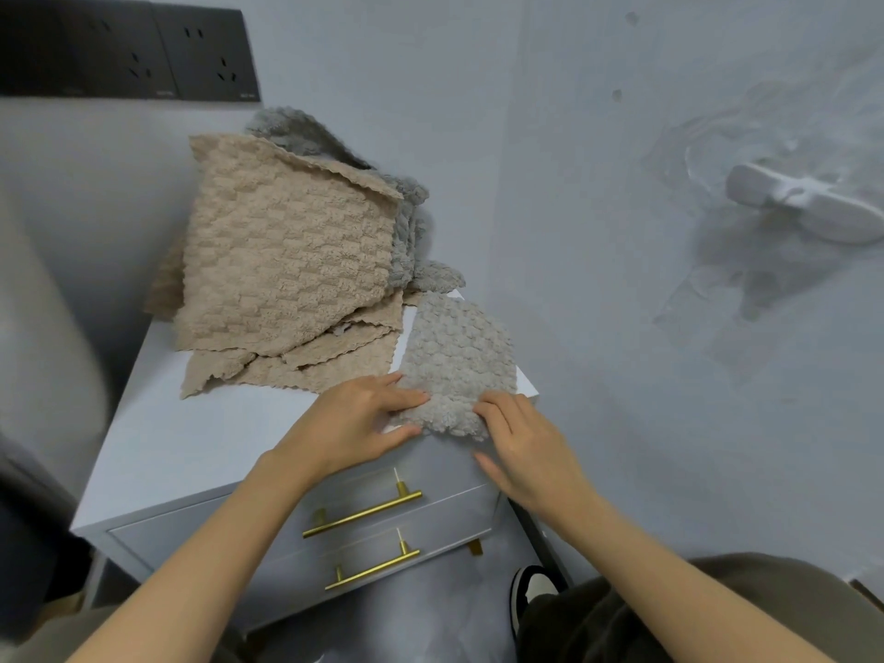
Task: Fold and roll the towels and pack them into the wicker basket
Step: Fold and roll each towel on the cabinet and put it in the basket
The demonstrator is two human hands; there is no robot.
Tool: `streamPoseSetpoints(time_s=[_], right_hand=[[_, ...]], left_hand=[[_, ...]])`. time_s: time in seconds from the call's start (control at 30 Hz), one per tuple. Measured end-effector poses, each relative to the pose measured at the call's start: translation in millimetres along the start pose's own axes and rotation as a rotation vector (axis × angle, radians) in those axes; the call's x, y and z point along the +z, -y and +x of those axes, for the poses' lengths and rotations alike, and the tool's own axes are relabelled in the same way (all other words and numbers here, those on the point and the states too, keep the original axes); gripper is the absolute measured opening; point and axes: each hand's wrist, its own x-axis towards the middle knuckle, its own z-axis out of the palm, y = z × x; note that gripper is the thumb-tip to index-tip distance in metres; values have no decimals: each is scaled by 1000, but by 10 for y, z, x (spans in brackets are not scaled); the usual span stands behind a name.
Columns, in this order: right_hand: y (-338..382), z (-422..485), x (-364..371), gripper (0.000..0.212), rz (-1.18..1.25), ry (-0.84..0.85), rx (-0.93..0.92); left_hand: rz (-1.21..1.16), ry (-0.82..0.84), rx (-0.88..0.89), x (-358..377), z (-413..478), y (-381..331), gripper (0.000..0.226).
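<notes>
Left hand (356, 421) and right hand (519, 440) pinch the near end of a folded grey towel (457, 361), fingers curled over its first turn. The towel lies at the right front corner of the white drawer unit (201, 447), its right side along the edge. Rolling well likely calls for even tension at both sides, keeping the strip straight and clear of that edge. Beige towels (287, 260) and further grey towels (406, 217) crowd the back; bare top remains at left. No wicker basket is in view.
</notes>
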Motion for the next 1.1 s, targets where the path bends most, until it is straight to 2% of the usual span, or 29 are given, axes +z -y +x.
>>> streamPoseSetpoints(time_s=[0.07, 0.2, 0.3, 0.53, 0.67, 0.77, 0.83, 1.0, 1.1], right_hand=[[-7, 17, 53, 46, -40, -27, 10], [-60, 53, 41, 29, -46, -115, -4], [-146, 62, -76, 20, 86, -71, 8], [-270, 156, -301, 16, 430, 100, 379], [-349, 219, -379, 7, 709, 104, 579], [-376, 247, -435, 17, 934, 111, 756], [-375, 246, -432, 27, 1013, 114, 849], [-336, 292, -346, 19, 940, 67, 1080], [-294, 311, -308, 19, 775, 65, 1064]], left_hand=[[-22, 22, -27, -10, 0, 6, 42], [-18, 27, -45, -15, -3, 20, 43], [-37, 31, -63, -35, -7, 40, 40], [-88, -12, -60, -31, -1, 8, 31], [-294, -81, -222, -37, 55, -42, 16], [-410, -114, -358, -27, 100, -94, 9], [-437, -120, -429, 7, 140, -108, 17], [-402, -167, -570, 81, 247, -155, 22], [-332, -186, -605, 83, 279, -195, 19]])
